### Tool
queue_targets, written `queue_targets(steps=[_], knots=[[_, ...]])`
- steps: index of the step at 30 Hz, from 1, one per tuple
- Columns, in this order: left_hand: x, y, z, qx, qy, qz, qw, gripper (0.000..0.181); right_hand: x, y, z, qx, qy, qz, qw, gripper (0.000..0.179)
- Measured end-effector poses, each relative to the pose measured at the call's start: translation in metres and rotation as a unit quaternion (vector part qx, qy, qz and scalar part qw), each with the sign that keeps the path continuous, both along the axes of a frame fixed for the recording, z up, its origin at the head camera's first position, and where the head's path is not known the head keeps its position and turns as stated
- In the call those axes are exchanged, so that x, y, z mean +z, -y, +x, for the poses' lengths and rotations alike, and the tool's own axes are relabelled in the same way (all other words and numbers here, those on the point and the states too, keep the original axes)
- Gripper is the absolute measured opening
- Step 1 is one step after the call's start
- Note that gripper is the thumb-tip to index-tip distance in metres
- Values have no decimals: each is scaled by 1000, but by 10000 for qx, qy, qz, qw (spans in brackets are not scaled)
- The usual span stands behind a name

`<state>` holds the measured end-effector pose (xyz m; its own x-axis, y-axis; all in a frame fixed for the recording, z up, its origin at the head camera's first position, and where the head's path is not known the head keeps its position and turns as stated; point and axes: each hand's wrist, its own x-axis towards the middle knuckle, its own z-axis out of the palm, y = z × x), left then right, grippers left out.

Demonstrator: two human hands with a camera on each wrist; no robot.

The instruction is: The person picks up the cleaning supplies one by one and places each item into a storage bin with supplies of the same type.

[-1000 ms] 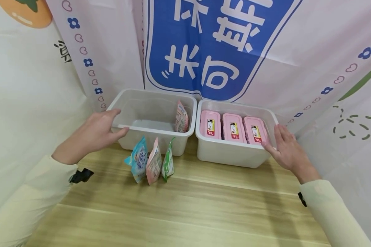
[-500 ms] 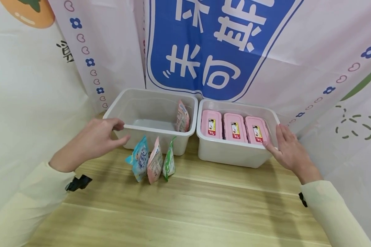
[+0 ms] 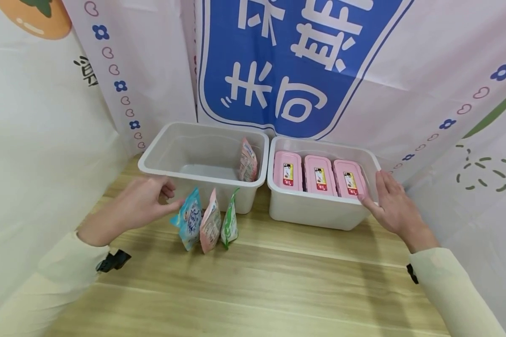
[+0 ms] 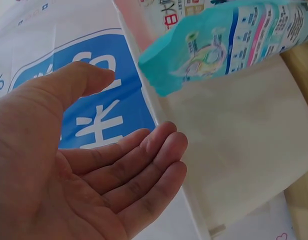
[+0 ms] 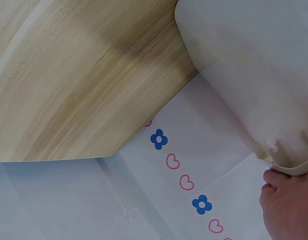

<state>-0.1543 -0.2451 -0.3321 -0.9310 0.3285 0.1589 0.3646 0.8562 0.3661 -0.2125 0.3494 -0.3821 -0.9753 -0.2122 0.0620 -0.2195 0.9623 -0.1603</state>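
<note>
One blue bag point(image 3: 190, 220), one pink bag point(image 3: 211, 225) and one green bag point(image 3: 229, 224) are standing in a row on the bench point(image 3: 261, 295), just in front of the left bin point(image 3: 248, 196). The left hand point(image 3: 137, 202) is hovering beside the blue bag, its thumb apart from loosely bent fingers, grasping nothing. The right hand point(image 3: 394, 203) is resting on the end of the right bin point(image 3: 308, 208), its fingers lying straight. Three pink boxes point(image 3: 320, 174) are sitting inside that bin, and another pink pouch point(image 3: 248, 163) is standing in the left bin
</note>
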Motion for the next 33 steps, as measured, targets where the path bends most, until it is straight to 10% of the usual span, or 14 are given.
queue_targets(steps=[33], knots=[[-36, -22, 3, 399, -4, 287, 9988, 17, -3, 0, 1, -22, -115, -263, 9996, 95]])
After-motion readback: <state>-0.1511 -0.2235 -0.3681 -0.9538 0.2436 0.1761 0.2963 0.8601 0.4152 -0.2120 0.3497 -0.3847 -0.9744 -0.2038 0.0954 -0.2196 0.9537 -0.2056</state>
